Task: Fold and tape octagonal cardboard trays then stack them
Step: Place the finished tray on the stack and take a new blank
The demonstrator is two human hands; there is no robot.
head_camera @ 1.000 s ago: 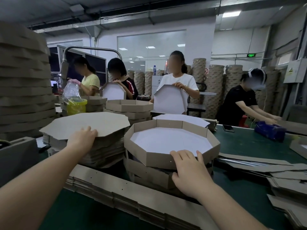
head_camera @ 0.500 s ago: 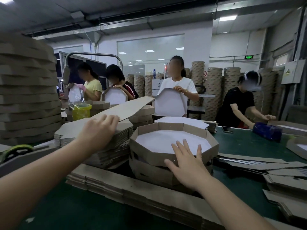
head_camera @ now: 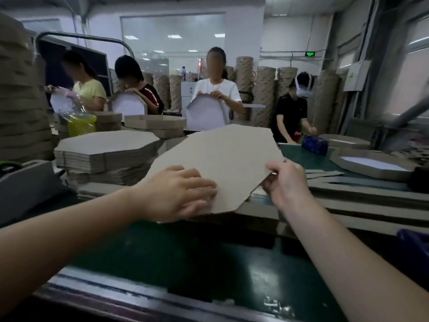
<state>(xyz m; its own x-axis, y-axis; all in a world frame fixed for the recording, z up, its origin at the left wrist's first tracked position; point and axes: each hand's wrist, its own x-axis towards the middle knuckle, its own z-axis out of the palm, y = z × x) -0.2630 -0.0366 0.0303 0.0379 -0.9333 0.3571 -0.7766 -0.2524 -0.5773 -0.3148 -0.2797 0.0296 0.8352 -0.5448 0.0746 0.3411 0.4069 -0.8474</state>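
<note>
Head view: left hand point(head_camera: 177, 192) flat on cardboard sheet point(head_camera: 222, 154), right hand point(head_camera: 286, 182) pinching its edge; right of those fingers, a tray point(head_camera: 369, 175) holds white liner point(head_camera: 371, 163).

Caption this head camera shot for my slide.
A worker's left hand rests on a flat octagonal cardboard blank while the right hand pinches its edge, beside a stack of blanks.

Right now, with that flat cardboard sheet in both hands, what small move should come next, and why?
Probably lower the flat cardboard sheet onto the green table. It hangs tilted, off the stack of blanks, unfolded; the left hand rests on its near corner, the right hand pinches its right edge. Folding likely needs it lying flat.
</note>
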